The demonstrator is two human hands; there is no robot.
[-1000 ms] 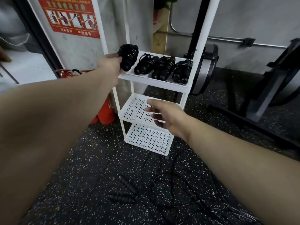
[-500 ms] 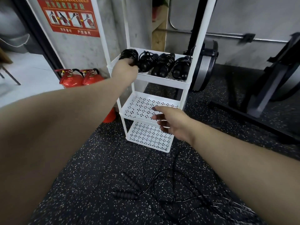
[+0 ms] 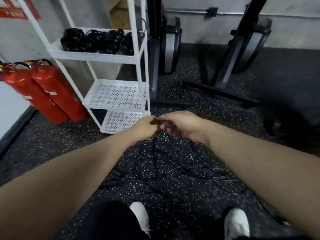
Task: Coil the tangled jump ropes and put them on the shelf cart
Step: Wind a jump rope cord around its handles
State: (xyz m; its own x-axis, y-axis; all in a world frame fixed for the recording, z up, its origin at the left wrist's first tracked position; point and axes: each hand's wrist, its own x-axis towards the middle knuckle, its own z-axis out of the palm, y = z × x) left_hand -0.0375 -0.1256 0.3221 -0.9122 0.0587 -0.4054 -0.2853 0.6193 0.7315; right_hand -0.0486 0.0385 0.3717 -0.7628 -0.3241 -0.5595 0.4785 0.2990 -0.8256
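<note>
Both hands meet above the floor in front of the person: the left hand (image 3: pixel 143 126) and the right hand (image 3: pixel 180 124) touch at the fingertips, fingers curled inward. A thin black jump rope cord (image 3: pixel 154 144) rises from the floor to the point where they meet, and both hands appear to pinch it, though blur hides the exact contact. Directly below the hands, the remaining tangled black jump rope (image 3: pixel 173 168) lies spread on the speckled black rubber floor (image 3: pixel 69 135), with two ribbed black handles (image 3: pixel 113 179) lying under the left forearm. The step in hand is judged to be the start of untangling and coiling this rope. To do it well, lift one strand clear of the others, follow it to a handle, and draw it free before forming loops; keep loops even and the cord slack enough not to tighten knots. Beyond and left of the hands stands the white perforated metal shelf cart (image 3: pixel 138 75). Its upper tray visible here holds four coiled black jump ropes (image 3: pixel 97 40) side by side; the two lower trays hold nothing visible. Two red fire extinguishers (image 3: pixel 43 90) lean at the wall further left. Black exercise machine frames (image 3: pixel 225 66) stand beyond the right hand.
</note>
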